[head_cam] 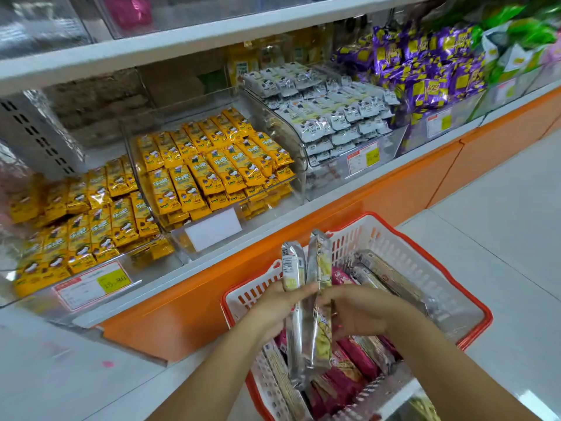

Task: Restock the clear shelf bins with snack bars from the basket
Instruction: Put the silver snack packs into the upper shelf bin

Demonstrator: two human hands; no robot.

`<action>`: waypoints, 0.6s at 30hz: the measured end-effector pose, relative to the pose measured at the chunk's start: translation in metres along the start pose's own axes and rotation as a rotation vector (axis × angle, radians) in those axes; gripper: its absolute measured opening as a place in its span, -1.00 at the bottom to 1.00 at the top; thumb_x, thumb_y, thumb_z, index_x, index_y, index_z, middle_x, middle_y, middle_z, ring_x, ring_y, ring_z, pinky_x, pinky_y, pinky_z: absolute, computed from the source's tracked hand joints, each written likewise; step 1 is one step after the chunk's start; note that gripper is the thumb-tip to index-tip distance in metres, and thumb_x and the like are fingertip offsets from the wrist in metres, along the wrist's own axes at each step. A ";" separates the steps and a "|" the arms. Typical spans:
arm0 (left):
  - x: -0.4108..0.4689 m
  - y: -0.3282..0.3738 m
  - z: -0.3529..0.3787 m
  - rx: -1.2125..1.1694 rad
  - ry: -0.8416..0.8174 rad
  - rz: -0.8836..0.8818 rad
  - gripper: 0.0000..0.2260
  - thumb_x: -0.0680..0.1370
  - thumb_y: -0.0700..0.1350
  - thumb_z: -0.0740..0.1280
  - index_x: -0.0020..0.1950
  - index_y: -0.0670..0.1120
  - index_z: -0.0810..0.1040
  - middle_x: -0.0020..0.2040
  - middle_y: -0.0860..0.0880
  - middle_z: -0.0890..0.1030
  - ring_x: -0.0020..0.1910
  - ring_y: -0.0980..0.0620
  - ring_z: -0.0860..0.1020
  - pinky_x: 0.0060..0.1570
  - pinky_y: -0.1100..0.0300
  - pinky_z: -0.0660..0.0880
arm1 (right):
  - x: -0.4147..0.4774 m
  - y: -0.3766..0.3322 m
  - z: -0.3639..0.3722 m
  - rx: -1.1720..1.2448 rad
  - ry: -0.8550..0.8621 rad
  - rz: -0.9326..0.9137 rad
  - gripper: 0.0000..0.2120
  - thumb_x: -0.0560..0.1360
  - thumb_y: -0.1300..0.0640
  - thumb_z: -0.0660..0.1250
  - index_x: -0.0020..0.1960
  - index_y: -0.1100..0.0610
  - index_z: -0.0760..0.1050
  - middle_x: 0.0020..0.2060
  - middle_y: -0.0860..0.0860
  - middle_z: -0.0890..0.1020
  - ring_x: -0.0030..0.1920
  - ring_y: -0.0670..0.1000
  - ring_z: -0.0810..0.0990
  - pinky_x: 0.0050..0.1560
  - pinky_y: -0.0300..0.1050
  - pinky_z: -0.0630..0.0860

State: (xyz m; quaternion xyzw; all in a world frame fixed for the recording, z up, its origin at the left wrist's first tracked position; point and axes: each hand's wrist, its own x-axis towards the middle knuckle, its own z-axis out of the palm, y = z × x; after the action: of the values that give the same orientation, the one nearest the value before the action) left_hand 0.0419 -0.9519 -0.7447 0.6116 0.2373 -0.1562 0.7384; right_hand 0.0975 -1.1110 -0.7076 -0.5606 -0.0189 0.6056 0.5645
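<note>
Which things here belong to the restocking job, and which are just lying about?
Job: basket; silver bars held by left hand and right hand; pink bars in the basket; clear bins.
Lying about: purple packs; green packs; price tag; upper shelf.

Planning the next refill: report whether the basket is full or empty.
Partly full. Pink and silver snack bars cover the floor of the red-rimmed basket, below the silver bars held by the left hand and right hand.
</note>
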 end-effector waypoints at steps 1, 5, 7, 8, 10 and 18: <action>-0.002 0.003 0.003 0.004 -0.022 0.008 -0.09 0.05 0.29 0.59 0.29 -0.11 0.49 0.23 -0.06 0.58 0.27 -0.02 0.49 0.37 -0.02 0.32 | 0.002 0.002 -0.005 0.005 0.002 0.001 -0.48 0.46 0.12 0.41 0.38 0.16 0.37 0.34 0.10 0.39 0.34 0.20 0.40 0.26 0.23 0.42; 0.001 0.013 0.002 -0.058 -0.030 -0.101 -0.13 0.21 0.28 0.53 0.40 -0.10 0.39 0.41 -0.12 0.41 0.42 -0.08 0.33 0.43 -0.11 0.21 | 0.004 -0.001 -0.006 -0.034 0.055 -0.001 -0.67 0.52 0.23 0.32 0.25 0.29 0.43 0.15 0.10 0.55 0.10 0.06 0.57 0.10 -0.02 0.52; -0.002 0.021 -0.002 -0.155 -0.081 -0.152 -0.46 0.50 0.13 0.34 0.34 -0.19 0.41 0.27 -0.23 0.52 0.28 -0.16 0.48 0.28 -0.10 0.42 | 0.004 -0.003 -0.007 -0.064 0.106 -0.015 -0.79 0.51 0.29 0.28 0.13 0.33 0.51 0.00 0.17 0.62 -0.06 0.11 0.61 0.01 -0.02 0.56; -0.003 0.023 -0.004 -0.185 -0.109 -0.163 -0.62 0.59 0.02 0.23 0.27 -0.23 0.44 0.10 -0.25 0.60 0.11 -0.14 0.59 0.10 -0.03 0.54 | 0.004 -0.004 -0.008 -0.075 0.153 -0.027 -0.77 0.49 0.31 0.28 0.12 0.35 0.51 -0.03 0.19 0.62 -0.08 0.13 0.61 -0.03 -0.02 0.56; -0.005 0.027 -0.008 -0.212 -0.123 -0.128 -0.78 0.62 -0.15 0.18 0.15 -0.26 0.48 -0.17 -0.16 0.64 -0.22 -0.04 0.63 -0.25 0.15 0.57 | 0.002 -0.007 -0.011 -0.118 0.271 -0.064 -0.63 0.40 0.28 0.33 0.18 0.36 0.47 -0.01 0.20 0.61 -0.04 0.14 0.59 -0.02 -0.03 0.53; -0.017 0.040 -0.001 -0.248 -0.122 -0.025 -0.77 0.53 -0.14 0.30 0.11 -0.25 0.55 -0.11 -0.16 0.63 -0.24 0.00 0.56 -0.24 0.17 0.54 | -0.019 -0.023 0.008 -0.286 0.428 -0.210 -0.69 0.32 0.09 0.39 0.04 0.14 0.52 -0.06 0.09 0.63 -0.01 0.08 0.58 0.01 -0.05 0.48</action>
State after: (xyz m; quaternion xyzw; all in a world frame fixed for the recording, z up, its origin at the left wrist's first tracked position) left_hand 0.0488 -0.9435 -0.7025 0.5018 0.2171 -0.1719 0.8194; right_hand 0.1018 -1.1112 -0.6774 -0.7448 -0.0423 0.4027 0.5304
